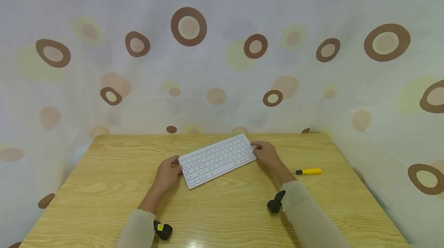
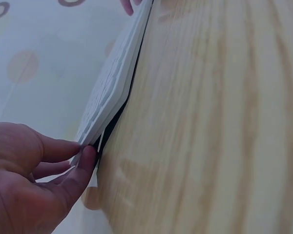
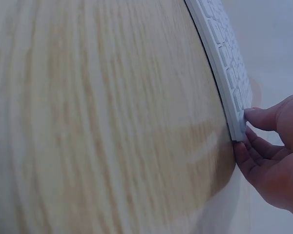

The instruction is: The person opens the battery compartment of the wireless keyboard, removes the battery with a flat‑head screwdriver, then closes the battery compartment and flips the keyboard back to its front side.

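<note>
A white compact keyboard [image 1: 218,159] lies at a slant over the wooden table [image 1: 215,217], its right end farther back than its left. At its left end my left hand [image 1: 167,173] pinches the short edge between thumb and fingers. In the left wrist view a dark gap runs beneath the keyboard [image 2: 115,87] by that hand [image 2: 34,170]. My right hand [image 1: 268,155] grips the opposite short edge; in the right wrist view its thumb [image 3: 261,118] is on the key side and its fingers [image 3: 249,158] are at the lower corner.
To the right of my right forearm lies a small tool with a yellow handle [image 1: 311,171] and a black collar. A white curtain [image 1: 222,67] with brown ring patterns hangs behind the table and along both sides. Black wrist cameras sit by both sleeves.
</note>
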Demonstrator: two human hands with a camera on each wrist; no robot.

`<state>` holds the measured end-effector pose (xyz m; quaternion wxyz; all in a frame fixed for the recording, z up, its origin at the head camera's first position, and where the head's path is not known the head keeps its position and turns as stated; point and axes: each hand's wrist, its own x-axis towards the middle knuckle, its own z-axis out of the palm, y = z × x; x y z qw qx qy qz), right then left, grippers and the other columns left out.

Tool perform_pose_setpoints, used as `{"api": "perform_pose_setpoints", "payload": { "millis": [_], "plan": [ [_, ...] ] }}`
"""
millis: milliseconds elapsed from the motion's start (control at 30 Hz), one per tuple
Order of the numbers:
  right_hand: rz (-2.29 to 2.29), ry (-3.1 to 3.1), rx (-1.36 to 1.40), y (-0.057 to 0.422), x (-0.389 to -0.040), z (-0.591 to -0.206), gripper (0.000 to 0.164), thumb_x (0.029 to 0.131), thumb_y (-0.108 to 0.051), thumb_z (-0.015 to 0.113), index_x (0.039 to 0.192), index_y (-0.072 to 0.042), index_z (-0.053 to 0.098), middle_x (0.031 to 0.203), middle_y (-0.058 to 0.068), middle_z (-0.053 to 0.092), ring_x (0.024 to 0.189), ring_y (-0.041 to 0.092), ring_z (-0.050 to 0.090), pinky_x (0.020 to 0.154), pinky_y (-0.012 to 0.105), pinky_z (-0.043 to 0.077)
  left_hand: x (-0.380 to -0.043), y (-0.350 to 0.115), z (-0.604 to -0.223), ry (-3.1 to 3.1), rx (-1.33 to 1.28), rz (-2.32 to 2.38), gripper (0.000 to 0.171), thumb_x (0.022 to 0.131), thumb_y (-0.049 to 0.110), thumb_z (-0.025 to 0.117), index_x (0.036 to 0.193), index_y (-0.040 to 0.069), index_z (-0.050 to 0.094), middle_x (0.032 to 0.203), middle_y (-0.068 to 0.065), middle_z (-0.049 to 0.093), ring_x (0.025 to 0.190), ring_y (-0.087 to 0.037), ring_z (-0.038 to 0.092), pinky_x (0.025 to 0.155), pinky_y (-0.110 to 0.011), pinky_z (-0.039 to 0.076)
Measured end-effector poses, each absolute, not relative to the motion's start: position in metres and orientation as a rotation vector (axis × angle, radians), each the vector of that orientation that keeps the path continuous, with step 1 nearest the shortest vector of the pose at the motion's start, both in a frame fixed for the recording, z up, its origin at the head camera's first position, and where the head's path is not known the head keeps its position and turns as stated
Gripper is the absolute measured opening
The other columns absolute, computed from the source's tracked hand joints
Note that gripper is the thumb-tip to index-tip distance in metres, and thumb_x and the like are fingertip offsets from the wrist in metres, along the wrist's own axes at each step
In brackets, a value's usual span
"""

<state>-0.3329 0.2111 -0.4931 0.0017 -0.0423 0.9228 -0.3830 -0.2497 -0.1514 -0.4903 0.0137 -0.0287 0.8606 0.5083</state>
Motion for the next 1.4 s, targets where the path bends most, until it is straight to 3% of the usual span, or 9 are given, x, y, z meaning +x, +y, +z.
{"api": "perform_pose_setpoints", "payload": {
  "millis": [367, 800, 1100, 1400],
  "plan": [
    [-1.039, 2.907, -0.237, 0.216, -0.302, -0.481, 0.035, 0.097, -0.007, 0.060, 0.131, -0.001, 0.063, 0.110, 0.019, 0.069, 0.092, 0.027, 0.064, 0.073, 0.036, 0.051, -0.256, -0.162, -0.489, 2.674, 0.033, 1.506, 0.050, 0.101, 0.002, 0.053, 0.149, -0.009, 0.040, 0.140, -0.028, 0.054, 0.123, -0.039, 0.060, 0.100, -0.046, 0.051],
    [-0.978, 2.932, -0.151, 0.212, -0.251, -0.472, 0.031, 0.095, -0.006, 0.064, 0.125, 0.001, 0.064, 0.097, 0.013, 0.068, 0.076, 0.020, 0.057, 0.065, 0.030, 0.046, -0.252, -0.164, -0.483, 2.636, 0.100, 1.484, 0.047, 0.101, -0.001, 0.052, 0.147, -0.008, 0.044, 0.137, -0.027, 0.057, 0.117, -0.035, 0.063, 0.096, -0.042, 0.053],
    [-0.969, 2.932, -0.101, 0.219, -0.214, -0.474, 0.028, 0.094, -0.007, 0.067, 0.122, -0.003, 0.065, 0.087, 0.005, 0.063, 0.073, 0.016, 0.052, 0.065, 0.030, 0.043, -0.239, -0.164, -0.484, 2.623, 0.132, 1.460, 0.047, 0.098, -0.001, 0.056, 0.145, -0.006, 0.049, 0.137, -0.025, 0.059, 0.110, -0.028, 0.066, 0.089, -0.038, 0.054],
    [-0.976, 2.924, -0.065, 0.226, -0.186, -0.474, 0.029, 0.092, -0.006, 0.070, 0.121, -0.004, 0.065, 0.086, 0.003, 0.063, 0.073, 0.015, 0.052, 0.064, 0.028, 0.044, -0.222, -0.159, -0.487, 2.605, 0.136, 1.462, 0.047, 0.099, -0.001, 0.057, 0.145, -0.002, 0.050, 0.137, -0.019, 0.061, 0.111, -0.024, 0.066, 0.093, -0.040, 0.054]
  ]
}}
